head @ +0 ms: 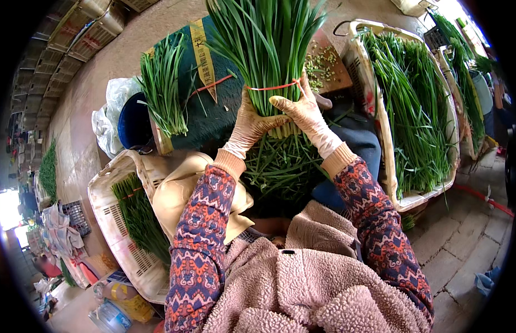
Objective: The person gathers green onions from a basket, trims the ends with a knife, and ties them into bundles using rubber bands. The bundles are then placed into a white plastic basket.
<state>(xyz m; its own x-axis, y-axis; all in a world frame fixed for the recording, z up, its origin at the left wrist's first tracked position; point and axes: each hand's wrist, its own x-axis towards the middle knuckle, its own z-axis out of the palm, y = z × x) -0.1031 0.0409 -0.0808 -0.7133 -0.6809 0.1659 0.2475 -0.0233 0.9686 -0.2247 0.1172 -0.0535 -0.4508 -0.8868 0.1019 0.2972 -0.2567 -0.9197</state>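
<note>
Both my hands wear thin, pale, stained gloves. My left hand (253, 118) and my right hand (301, 108) clasp a thick bundle of green garlic chives (266, 50) from both sides, near its cut ends. A red tie (272, 88) circles the bundle just above my fingers. Loose green trimmings (280, 166) lie below it, between my legs. Behind the bundle is a dark green work surface (216, 108), where a smaller heap of chives (164, 83) rests at the left beside a loose red tie (211, 86).
A white plastic crate (391, 166) full of chives stands at the right. Another crate (116, 237) at the lower left holds tied chives (141, 216). A blue bucket (135, 120) and clear plastic bags (110, 120) are at the left. Short cut pieces litter a brown board (335, 75).
</note>
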